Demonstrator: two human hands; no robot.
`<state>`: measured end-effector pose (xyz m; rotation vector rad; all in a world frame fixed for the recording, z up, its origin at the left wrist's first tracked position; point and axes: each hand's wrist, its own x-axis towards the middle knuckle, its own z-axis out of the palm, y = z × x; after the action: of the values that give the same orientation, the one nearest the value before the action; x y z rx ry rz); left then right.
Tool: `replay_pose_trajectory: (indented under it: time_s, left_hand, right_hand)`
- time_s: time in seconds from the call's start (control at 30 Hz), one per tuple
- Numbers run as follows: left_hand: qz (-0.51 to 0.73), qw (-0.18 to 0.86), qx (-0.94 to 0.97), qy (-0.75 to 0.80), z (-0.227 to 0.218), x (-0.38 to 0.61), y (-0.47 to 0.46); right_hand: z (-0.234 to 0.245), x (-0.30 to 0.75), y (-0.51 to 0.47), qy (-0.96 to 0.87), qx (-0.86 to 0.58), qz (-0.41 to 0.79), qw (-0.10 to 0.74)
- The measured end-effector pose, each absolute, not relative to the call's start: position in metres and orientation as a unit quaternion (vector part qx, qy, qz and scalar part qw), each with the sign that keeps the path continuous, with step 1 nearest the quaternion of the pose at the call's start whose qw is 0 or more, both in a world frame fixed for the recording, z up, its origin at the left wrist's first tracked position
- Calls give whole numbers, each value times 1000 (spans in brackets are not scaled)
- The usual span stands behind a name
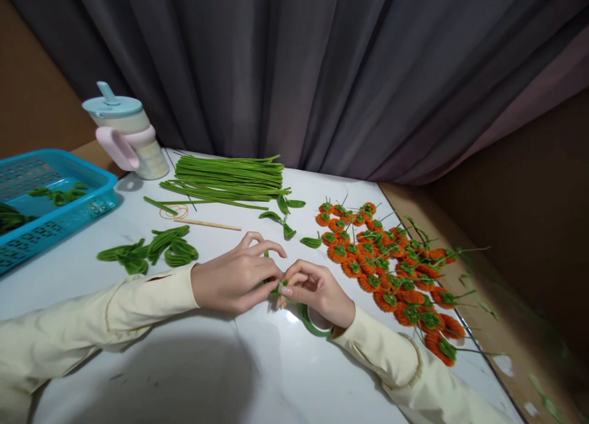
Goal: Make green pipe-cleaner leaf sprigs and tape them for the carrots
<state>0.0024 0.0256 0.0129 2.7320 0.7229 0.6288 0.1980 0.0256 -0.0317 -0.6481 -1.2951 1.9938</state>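
Note:
At the middle of the table, my left hand (243, 273) and my right hand (317, 292) meet fingertip to fingertip. Both pinch a small green pipe-cleaner leaf (284, 283), mostly hidden by the fingers. A pale bit shows at the pinch; I cannot tell what it is. Under my right hand lies a roll of green tape (309, 327), partly covered by the wrist. Just beyond the hands are several loose green leaves (311, 242) of the same fuzzy kind. Left of my left hand sits a pile of more curled leaves (161, 243).
A bundle of green pipe cleaners (225, 177) lies at the back, with a thin wooden stick (207, 224) before it. Many orange pipe-cleaner persimmons (368, 264) with green tops spread along the right edge. At left stand a blue basket (59, 224) and a lidded cup (150, 160).

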Motion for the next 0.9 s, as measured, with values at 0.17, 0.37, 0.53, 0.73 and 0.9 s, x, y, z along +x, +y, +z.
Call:
replay_pose_trajectory:
  time_s: [0.17, 0.37, 0.53, 0.73, 0.9]
  left_hand:
    - [213, 79, 947, 226, 12, 2, 26]
    - [228, 56, 945, 229, 11, 2, 29]
    - [232, 81, 930, 274, 13, -3, 36]
    - [197, 166, 919, 298, 15, -4, 34]
    - [189, 176, 931, 257, 14, 1, 28]
  right_hand:
    - [-31, 198, 26, -498, -258, 761, 327]
    - [-29, 200, 28, -494, -247, 767, 326]
    - [-29, 201, 27, -489, -245, 776, 315]
    - [-28, 200, 27, -489, -253, 772, 319]
    - [-29, 199, 26, -492, -255, 770, 317]
